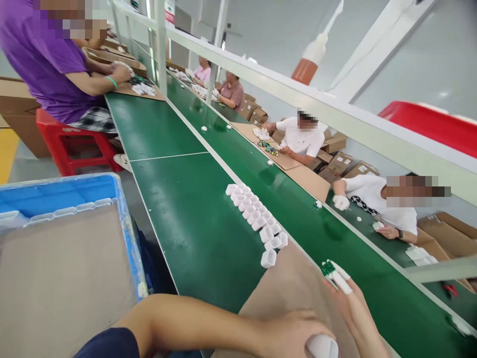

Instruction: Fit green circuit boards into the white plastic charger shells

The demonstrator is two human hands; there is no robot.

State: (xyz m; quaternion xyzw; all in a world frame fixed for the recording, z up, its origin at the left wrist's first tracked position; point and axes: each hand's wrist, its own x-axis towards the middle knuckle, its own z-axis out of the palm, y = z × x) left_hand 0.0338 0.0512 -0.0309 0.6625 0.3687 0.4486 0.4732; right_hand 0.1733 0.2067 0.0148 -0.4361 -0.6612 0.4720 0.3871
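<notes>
My left hand (298, 334) lies at the bottom edge over a brown cardboard sheet (286, 283), closed around a white plastic piece (322, 346). My right hand (352, 303) reaches up from the bottom right, its fingertips in white finger cots, pinching a small green circuit board (328, 268). Just ahead, several small white plastic housings (257, 219) stand in a double row on the green table (194, 219).
A blue crate (126, 223) with a cardboard liner stands at my left. A green conveyor belt (298, 199) runs diagonally beside the table. Several other people sit along both sides working at cardboard mats. A red stool (67, 144) and cardboard boxes (335, 159) stand around.
</notes>
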